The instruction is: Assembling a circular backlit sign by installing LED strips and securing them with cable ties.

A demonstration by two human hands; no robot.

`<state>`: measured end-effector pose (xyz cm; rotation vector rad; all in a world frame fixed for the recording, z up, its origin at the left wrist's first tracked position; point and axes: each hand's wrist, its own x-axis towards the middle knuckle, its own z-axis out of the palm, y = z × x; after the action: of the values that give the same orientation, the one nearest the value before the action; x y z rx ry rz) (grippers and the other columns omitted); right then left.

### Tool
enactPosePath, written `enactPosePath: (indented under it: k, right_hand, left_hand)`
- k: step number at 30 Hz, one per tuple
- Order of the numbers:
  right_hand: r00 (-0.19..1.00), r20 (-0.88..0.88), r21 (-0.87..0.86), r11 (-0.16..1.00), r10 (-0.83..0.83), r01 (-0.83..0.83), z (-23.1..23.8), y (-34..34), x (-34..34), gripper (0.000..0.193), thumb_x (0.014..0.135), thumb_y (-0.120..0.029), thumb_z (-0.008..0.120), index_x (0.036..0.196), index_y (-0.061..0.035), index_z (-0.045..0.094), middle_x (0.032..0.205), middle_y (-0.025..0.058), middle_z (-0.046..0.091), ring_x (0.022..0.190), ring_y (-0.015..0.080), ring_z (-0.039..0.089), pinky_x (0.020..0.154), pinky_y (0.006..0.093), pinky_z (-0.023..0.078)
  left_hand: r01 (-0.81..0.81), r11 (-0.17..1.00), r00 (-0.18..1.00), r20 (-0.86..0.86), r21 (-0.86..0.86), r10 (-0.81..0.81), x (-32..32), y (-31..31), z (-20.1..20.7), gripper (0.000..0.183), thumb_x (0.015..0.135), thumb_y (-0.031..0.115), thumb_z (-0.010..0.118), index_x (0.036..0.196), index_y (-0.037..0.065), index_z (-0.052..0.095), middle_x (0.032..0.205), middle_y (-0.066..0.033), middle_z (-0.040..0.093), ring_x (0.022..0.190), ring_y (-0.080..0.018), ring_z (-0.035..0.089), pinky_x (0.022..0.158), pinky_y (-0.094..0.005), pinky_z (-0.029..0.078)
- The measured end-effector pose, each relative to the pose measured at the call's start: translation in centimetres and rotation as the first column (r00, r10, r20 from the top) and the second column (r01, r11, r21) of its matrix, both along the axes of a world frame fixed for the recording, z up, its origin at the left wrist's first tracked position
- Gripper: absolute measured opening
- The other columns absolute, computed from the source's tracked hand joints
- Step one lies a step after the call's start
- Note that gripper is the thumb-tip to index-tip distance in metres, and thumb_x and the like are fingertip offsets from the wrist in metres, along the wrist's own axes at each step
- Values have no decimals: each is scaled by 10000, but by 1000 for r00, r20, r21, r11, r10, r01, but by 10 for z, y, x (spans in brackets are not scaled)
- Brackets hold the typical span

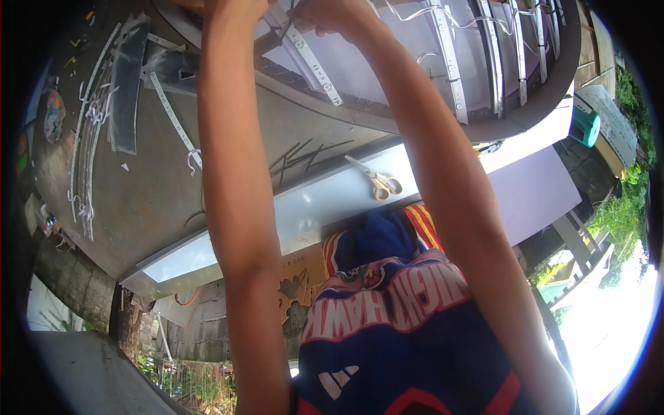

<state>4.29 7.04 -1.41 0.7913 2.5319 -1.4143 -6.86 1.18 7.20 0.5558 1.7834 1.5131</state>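
Observation:
Both my hands reach to the top edge, over a large round-edged sign frame [553, 104] with a pale inside. My left hand [238, 5] is mostly cut off there, its fingers out of sight, beside a white LED bar [311, 62]. Across that bar's upper end, my right hand [339, 14] has its fingers closed at a thin black cable tie [286, 28]; the fingertips are partly cut off. More LED bars [451, 66] stand in a row to the right, joined by white wires [470, 24]. Below the frame lie cream-handled scissors [380, 185].
Thin black offcuts [304, 158] lie on the brown table [162, 200]. Loose LED strips [90, 138], dark flat pieces [131, 90] and another LED bar [169, 111] are at the left. A long pale panel [304, 207] runs along the near edge. A green stool [586, 128] stands at right.

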Motion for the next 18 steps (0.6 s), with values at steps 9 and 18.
enactPosePath:
  k: [9, 18]
  right_hand:
    - [809, 10, -291, 773, -587, 564, 15, -21, 5, 170, 792, -98, 614, 817, 35, 715, 588, 139, 659, 481, 174, 637, 457, 301, 516]
    - [856, -85, 252, 820, -510, 514, -10, -15, -10, 124, 727, -70, 668, 748, 48, 702, 628, 193, 656, 534, 245, 672, 556, 365, 553]
  left_hand:
    - [3, 997, 1000, -10, -78, -3, -6, 8, 0, 140, 881, 82, 630, 980, -11, 663, 892, -98, 667, 842, -225, 676, 522, -268, 514]
    - [-67, 996, 995, -80, -60, 62, 10, 10, 0, 92, 861, 53, 633, 896, -18, 680, 815, -87, 670, 714, -165, 651, 489, -262, 469]
